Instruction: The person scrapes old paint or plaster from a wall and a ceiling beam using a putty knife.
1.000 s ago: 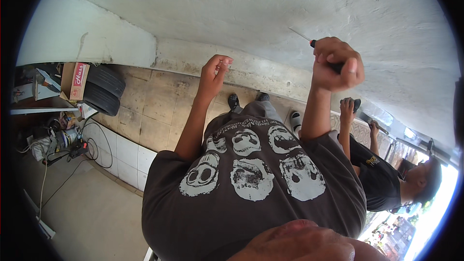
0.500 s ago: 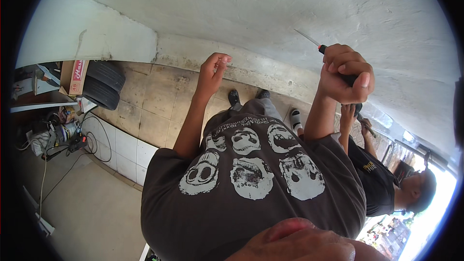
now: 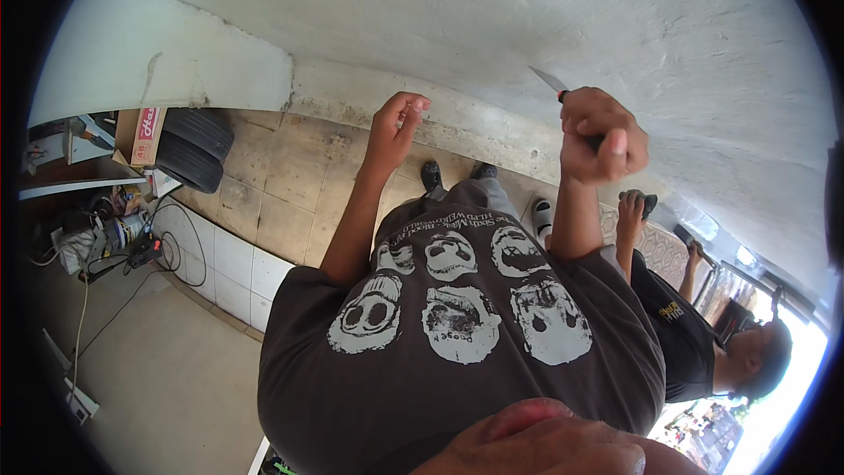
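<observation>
A putty knife (image 3: pixel 549 81) with a thin metal blade and a black-and-red handle is gripped in my right hand (image 3: pixel 605 136). Its blade points up and left, close to the pale plastered wall (image 3: pixel 492 18); whether it touches is hard to tell. Most of the handle is hidden by my fingers. My left hand (image 3: pixel 400 127) is raised in front of the lower wall, fingers loosely curled, with nothing visible in it.
At right a co-worker in a black shirt (image 3: pixel 673 325) works along the same wall, one hand on a dark object (image 3: pixel 649 204). Black tyres (image 3: pixel 189 158) and a cardboard box (image 3: pixel 127 136) stand at left, near tangled cables (image 3: pixel 180 246). Tiled floor (image 3: pixel 290 185) lies below.
My right hand has shifted left and slightly down with the putty knife, whose blade now shows more of its flat side. My left hand has barely moved. The co-worker's hands have moved.
</observation>
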A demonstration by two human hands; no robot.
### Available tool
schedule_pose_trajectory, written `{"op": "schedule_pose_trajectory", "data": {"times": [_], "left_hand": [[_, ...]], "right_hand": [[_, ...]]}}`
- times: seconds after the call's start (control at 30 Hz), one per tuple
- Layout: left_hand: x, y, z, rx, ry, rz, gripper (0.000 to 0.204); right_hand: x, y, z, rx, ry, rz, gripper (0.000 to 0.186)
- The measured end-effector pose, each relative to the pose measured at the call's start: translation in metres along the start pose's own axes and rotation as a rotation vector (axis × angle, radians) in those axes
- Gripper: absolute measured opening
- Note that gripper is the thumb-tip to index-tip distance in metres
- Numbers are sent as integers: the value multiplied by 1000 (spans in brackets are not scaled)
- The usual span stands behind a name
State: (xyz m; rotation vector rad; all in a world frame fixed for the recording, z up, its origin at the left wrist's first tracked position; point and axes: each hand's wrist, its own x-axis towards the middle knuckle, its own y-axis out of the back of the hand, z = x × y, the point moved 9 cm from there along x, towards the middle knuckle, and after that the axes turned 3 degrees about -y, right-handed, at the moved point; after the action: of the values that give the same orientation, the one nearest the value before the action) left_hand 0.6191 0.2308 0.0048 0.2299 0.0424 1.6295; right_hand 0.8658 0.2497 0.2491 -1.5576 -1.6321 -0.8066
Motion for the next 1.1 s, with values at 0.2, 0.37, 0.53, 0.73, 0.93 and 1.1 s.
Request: {"op": "schedule_pose_trajectory", "data": {"times": [0.2,0.37,0.53,0.73,0.93,1.1], "left_hand": [[3,-3,-1,35,9,-20,33],[2,-5,2,4,-7,-15,32],[5,-7,5,20,-14,-38,31],[0,-1,5,-13,-32,-16,29],[-2,-5,3,5,10,-42,30],[-2,-8,9,-9,-36,-34,31]], "right_hand": [[-11,12,33,-191,-292,46,40],[-8,16,7,125,56,119,41],[-6,14,20,-75,-89,101,44],[0,26,10,99,2,154,37],[4,29,15,71,-55,147,44],[2,15,9,-64,-57,129,41]]}}
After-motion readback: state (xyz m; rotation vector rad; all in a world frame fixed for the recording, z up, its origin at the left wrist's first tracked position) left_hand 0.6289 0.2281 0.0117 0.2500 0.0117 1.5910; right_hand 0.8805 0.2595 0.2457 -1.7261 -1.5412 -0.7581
